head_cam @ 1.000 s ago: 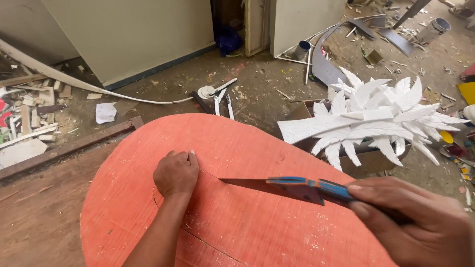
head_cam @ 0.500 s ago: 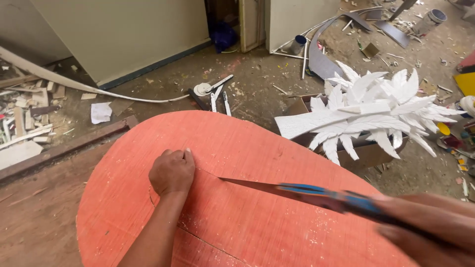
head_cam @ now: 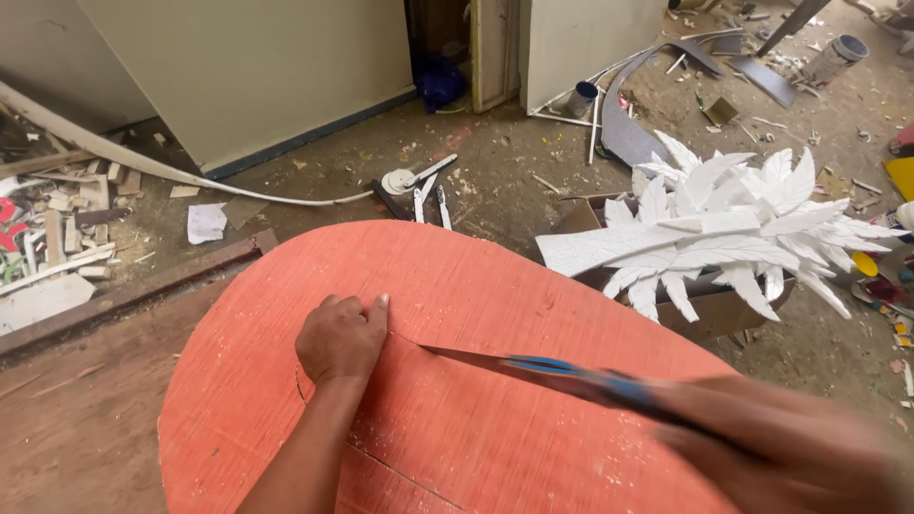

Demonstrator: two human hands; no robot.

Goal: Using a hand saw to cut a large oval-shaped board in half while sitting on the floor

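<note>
Motion is seen since a second ago: the blue-handled knife (head_cam: 533, 366), gripped by the blurred right hand (head_cam: 771, 447), is drawn nearer the clenched left hand (head_cam: 341, 338) pressed on the red board (head_cam: 476, 286), lengthening the cut.

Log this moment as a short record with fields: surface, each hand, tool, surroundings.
surface: rounded red foam board, thin scored line across it
left hand: left hand, closed in a fist, pressing on the board
right hand: right hand, motion-blurred, gripping the tool handle
tool: blue-handled knife, blade tip on the board beside the left hand
surroundings: white feather-shaped cutouts on a cardboard box; littered floor
</note>
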